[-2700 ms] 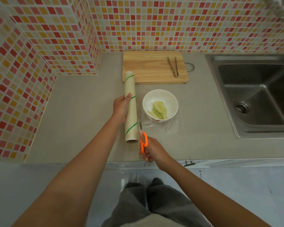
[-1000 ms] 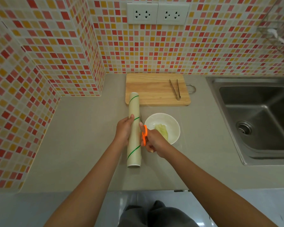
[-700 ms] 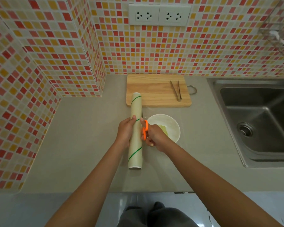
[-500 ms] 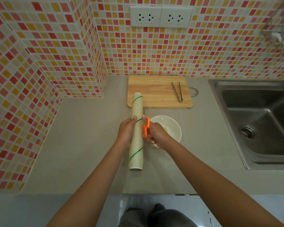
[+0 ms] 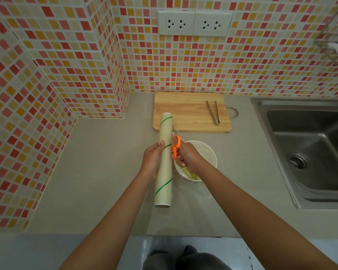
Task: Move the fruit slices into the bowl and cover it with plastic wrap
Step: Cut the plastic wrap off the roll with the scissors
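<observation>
I see 1 plastic wrap roll (image 5: 163, 160), a cardboard tube w/ green stripes, lying near-far on the grey counter (image 5: 98, 172); my left hand (image 5: 152, 160) is clamped on it. My right hand (image 5: 185, 155) is closed on 1 pair of orange scissors (image 5: 176, 146), blocking 1 round white bowl (image 5: 207, 158) just right of the roll; fruit slices (image 5: 192, 174) inside, count unclear. Far: 1 wood board (image 5: 187, 112) w/ 1 metal tongs (image 5: 213, 112). Steel sink (image 5: 308, 145) right.

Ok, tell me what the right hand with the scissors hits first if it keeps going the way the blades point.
Probably the near edge of the cutting board; the scissors point away along the wrap roll. Height is unclear.
</observation>
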{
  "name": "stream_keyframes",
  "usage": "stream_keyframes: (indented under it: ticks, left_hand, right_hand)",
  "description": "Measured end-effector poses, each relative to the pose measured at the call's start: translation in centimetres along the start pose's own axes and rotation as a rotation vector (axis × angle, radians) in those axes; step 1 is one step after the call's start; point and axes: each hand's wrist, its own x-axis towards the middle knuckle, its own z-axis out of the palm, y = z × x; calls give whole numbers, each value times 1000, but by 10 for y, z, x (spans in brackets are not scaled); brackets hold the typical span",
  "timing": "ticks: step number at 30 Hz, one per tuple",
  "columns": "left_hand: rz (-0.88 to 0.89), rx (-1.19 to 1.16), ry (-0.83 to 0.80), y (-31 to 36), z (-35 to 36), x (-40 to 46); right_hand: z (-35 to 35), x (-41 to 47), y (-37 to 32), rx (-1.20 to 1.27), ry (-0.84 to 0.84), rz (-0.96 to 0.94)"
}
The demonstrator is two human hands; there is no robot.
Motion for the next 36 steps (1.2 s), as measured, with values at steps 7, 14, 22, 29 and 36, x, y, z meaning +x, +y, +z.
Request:
stream_keyframes:
  ticks: [7, 14, 22, 29, 36]
  left_hand:
    - [-3, 9, -9, 0, 1, 1]
    - [-5, 0, -25, 0, 2, -1]
    - [-11, -31, -41, 1, 1, -2]
    - [-32, -36, -55, -3, -3, -5]
    - [90, 148, 87, -12, -21, -7]
  right_hand:
    - [-7, 13, -8, 65, -20, -19]
    - [-11, 25, -17, 65, -17, -7]
    - [-14, 36, -25, 110, -24, -14]
    - [-20, 39, -35, 182, 16, -99]
    - [-45, 24, -54, 150, 247, -185]
